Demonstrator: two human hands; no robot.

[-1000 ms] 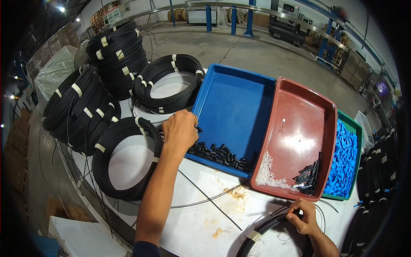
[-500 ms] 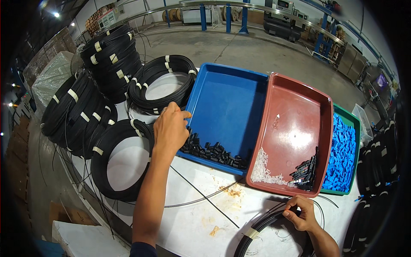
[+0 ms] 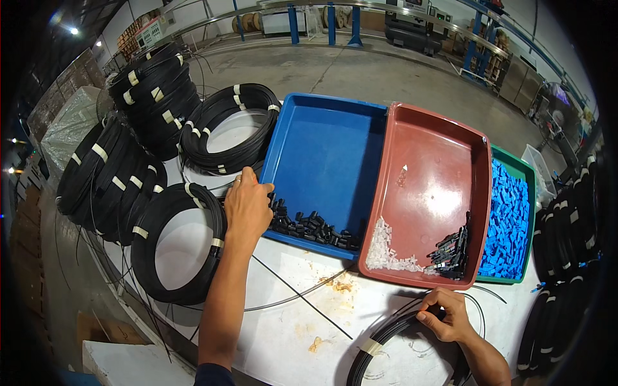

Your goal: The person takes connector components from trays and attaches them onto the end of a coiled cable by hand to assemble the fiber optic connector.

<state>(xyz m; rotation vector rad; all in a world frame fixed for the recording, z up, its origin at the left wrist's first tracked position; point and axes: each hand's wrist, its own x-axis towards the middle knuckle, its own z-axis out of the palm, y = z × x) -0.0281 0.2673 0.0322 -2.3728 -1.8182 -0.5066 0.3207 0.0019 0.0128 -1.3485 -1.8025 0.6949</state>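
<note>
The coil (image 3: pixel 394 330) lies on the table (image 3: pixel 277 350), nearer the person than the blue tray (image 3: pixel 325 154) and off to its right; the right hand (image 3: pixel 449 315) pinches its upper edge between thumb and finger. The left hand (image 3: pixel 246 206) is at the blue tray's left rim, fingers bent, and I can't tell whether it grips anything. Black caps (image 3: pixel 315 226) heap along that tray's near side. Right of the blue tray sit the red tray (image 3: pixel 431 161), then the green tray (image 3: pixel 531 212) of blue pieces (image 3: pixel 505 222); left of it, other coils (image 3: pixel 143 260) stand.
</note>
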